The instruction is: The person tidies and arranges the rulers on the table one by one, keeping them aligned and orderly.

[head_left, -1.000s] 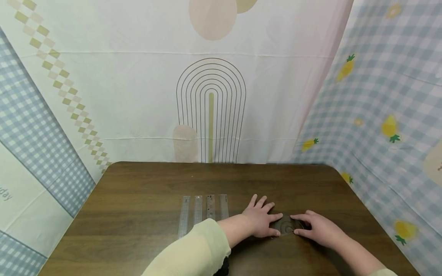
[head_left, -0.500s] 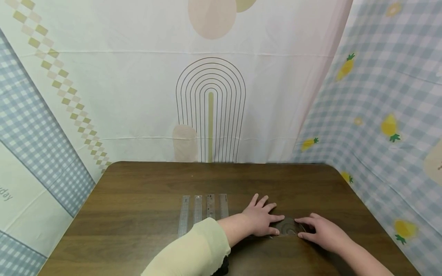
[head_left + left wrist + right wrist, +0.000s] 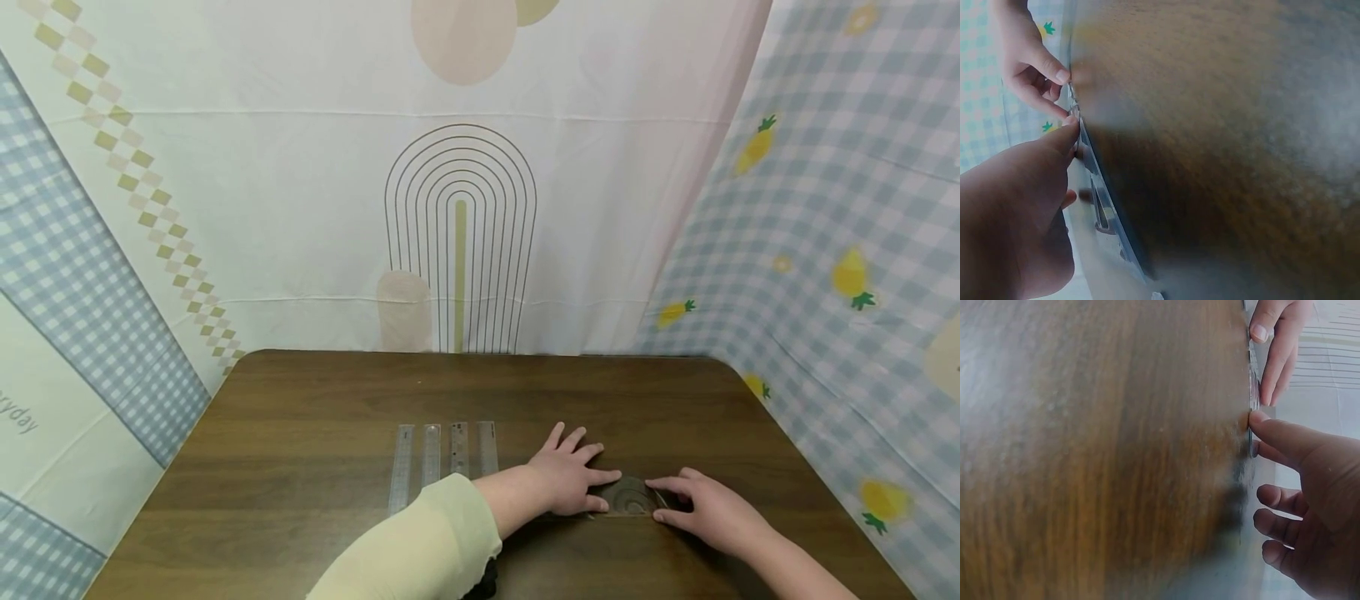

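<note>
A clear plastic protractor [image 3: 630,497] with curved lines lies flat on the table between my hands. My left hand [image 3: 564,479] is spread palm down, its thumb and index finger reaching the protractor's left side. At the right edge, the thumb and index fingertip of my right hand [image 3: 708,508] pinch the protractor. Under the left hand, the left wrist view has a clear flat piece with a triangular opening [image 3: 1102,212], seen almost edge-on; its kind is unclear. The right wrist view has both hands, with the right hand's [image 3: 1319,469] other fingers loosely bent.
Several clear rulers [image 3: 402,467] lie side by side left of my left hand, their near ends partly behind the sleeve [image 3: 420,533]. The brown wooden table [image 3: 300,400] ends at a patterned cloth [image 3: 330,208] behind. A checked cloth [image 3: 810,333] hangs on the right.
My right hand has shifted a little to the right and nearer, and the protractor has slid slightly the same way. The left hand has barely moved.
</note>
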